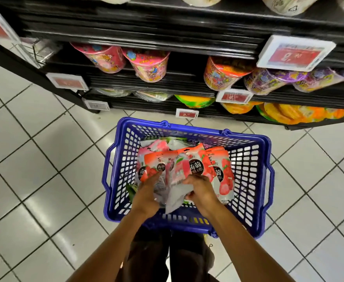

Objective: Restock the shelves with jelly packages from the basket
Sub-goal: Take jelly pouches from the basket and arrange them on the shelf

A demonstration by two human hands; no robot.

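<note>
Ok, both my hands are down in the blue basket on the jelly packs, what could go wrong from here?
1. The jelly packages overlap loosely and look glossy. The right hand grips a bunch and the left hand is only at their edge, so one may slip out on the lift.
2. The basket sits low, close below the shelves. A price tag juts out overhead, so a rising arm could knock it.

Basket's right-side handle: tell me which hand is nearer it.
Right. The right hand, on the jelly packages, is left of the handle; the left hand lies farther left.
</note>
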